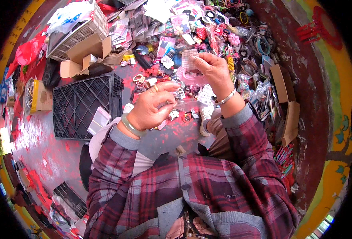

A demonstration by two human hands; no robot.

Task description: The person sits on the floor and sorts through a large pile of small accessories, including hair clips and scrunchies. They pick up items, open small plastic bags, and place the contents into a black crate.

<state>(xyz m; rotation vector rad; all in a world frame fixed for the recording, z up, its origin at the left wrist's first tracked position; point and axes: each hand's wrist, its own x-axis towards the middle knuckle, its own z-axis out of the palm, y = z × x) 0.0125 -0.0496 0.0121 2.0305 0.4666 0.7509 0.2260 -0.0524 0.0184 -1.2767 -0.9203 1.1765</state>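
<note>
My right hand (215, 73), raised over the pile, pinches a small flat piece with a pale pink plaid pattern (189, 59) between thumb and fingers. Just below it shows a pink, see-through item (192, 76); whether it is joined to the plaid piece I cannot tell. My left hand (152, 104) is lower and to the left, its fingers curled toward the thumb. A strip of clear plastic film (188, 105) runs from near the left thumb tip; the exact grip is unclear. A white tag with print (205, 95) lies below my right hand.
A heap of packaged hair accessories and trinkets (180, 24) spreads ahead and right. A black plastic crate (86, 105) stands at left, a pale crate (78, 34) behind it. Cardboard boxes (282, 83) border the right side. A white shoe (205, 121) is below my hands.
</note>
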